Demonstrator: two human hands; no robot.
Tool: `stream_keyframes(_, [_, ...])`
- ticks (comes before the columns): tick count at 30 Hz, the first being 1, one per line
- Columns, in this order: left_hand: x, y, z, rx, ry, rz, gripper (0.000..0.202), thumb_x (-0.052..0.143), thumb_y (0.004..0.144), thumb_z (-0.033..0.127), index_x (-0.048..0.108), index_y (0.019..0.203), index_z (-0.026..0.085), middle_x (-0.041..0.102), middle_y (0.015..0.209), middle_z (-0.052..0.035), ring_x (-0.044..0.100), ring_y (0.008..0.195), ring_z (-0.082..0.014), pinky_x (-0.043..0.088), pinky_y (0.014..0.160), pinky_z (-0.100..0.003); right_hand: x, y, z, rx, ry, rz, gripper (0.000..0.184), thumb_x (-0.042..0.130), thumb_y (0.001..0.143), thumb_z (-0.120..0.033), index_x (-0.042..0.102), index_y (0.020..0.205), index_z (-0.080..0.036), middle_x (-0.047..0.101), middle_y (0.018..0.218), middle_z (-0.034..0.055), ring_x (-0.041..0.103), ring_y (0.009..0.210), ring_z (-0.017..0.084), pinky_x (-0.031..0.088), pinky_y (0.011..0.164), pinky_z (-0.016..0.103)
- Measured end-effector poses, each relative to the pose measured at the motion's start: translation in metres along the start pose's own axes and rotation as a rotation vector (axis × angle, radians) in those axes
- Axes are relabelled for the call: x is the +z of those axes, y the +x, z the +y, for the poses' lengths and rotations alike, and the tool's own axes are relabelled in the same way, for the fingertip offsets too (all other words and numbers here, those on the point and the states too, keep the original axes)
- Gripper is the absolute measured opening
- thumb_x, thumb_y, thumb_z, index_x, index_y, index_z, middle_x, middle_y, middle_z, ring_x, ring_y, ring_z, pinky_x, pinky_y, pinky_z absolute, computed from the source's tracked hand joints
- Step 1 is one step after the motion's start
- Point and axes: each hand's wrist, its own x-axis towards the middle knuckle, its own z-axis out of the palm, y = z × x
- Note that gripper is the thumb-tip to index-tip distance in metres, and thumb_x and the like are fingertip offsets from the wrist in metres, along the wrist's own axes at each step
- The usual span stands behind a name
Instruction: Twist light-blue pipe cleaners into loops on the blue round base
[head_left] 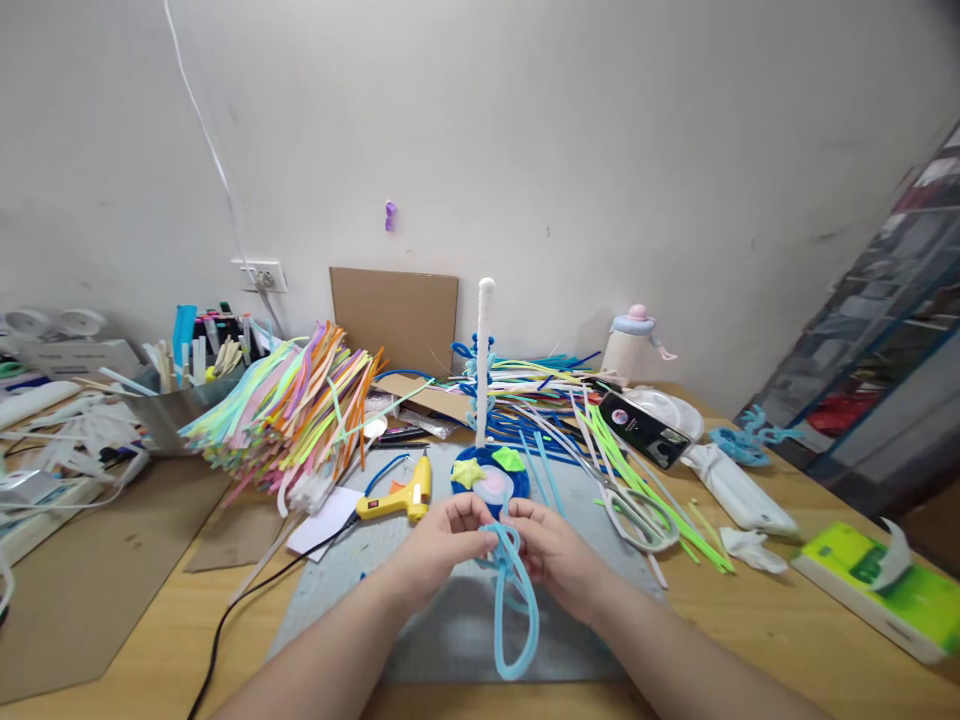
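My left hand (442, 545) and my right hand (551, 550) meet over a grey cutting mat (420, 640), both pinching a light blue pipe cleaner (517, 610) twisted into loops that hang down toward me. Just beyond my fingers stands a round blue base (491, 480) with a pink centre, a yellow star and a green patch, and a white upright post (484, 360) rising from it. A yellow glue gun (397, 497) lies left of the base, its black cord running off the near edge.
A big pile of coloured pipe cleaners (292, 410) lies at left, more blue and green ones (600, 420) at right. Scissors (637, 515), a phone (643, 425), a tissue pack (885, 585), a bottle (630, 340), cardboard (395, 315) and a pen holder (195, 350) surround the mat.
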Motion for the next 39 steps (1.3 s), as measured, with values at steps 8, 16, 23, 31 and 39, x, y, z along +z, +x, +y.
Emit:
stream_keyframes(8, [0.003,-0.005,-0.005,-0.141,-0.071,-0.176,0.028,0.075,0.057,0.024,0.055,0.073,0.013,0.058,0.064,-0.0002,0.052,0.055,-0.0089,0.039,0.055,-0.022,-0.023,0.019,-0.001,-0.119,0.220,0.368,0.026,0.067,0.066,-0.029,0.043,0.065,-0.018,0.046,0.052,-0.0075,0.035,0.036,0.002,0.014,0.031,0.012])
stream_keyframes(16, [0.003,-0.002,0.005,-0.025,-0.129,0.034,0.026,0.072,0.061,0.028,0.053,0.071,0.014,0.059,0.064,0.0001,0.052,0.056,-0.0090,0.038,0.055,-0.021,-0.012,0.010,0.000,0.073,0.316,0.003,0.031,0.056,0.077,-0.046,0.054,0.086,-0.017,0.055,0.066,-0.0016,0.046,0.043,0.005,0.019,0.032,0.012])
stream_keyframes(23, [0.001,-0.003,0.000,-0.049,-0.100,-0.049,0.022,0.070,0.065,0.023,0.052,0.073,0.014,0.062,0.069,-0.0035,0.057,0.061,-0.0116,0.040,0.057,-0.022,0.000,0.000,0.003,0.012,0.182,-0.088,0.028,0.067,0.072,-0.035,0.054,0.087,-0.016,0.056,0.059,-0.0027,0.043,0.040,0.004,0.020,0.032,0.013])
stream_keyframes(31, [0.003,-0.004,0.000,-0.070,-0.119,-0.101,0.023,0.070,0.065,0.025,0.052,0.074,0.014,0.060,0.066,-0.0013,0.055,0.057,-0.0106,0.046,0.053,-0.024,-0.013,0.014,0.004,-0.084,0.137,0.211,0.034,0.073,0.063,-0.038,0.048,0.067,-0.016,0.051,0.052,-0.0066,0.041,0.036,0.003,0.025,0.030,0.013])
stream_keyframes(39, [0.003,-0.004,0.001,-0.113,-0.106,-0.081,0.028,0.073,0.061,0.027,0.052,0.074,0.014,0.059,0.062,-0.0005,0.053,0.053,-0.0099,0.046,0.051,-0.023,-0.017,0.017,0.001,-0.126,0.201,0.363,0.031,0.075,0.061,-0.031,0.051,0.073,-0.016,0.051,0.052,-0.0066,0.041,0.038,0.003,0.026,0.032,0.012])
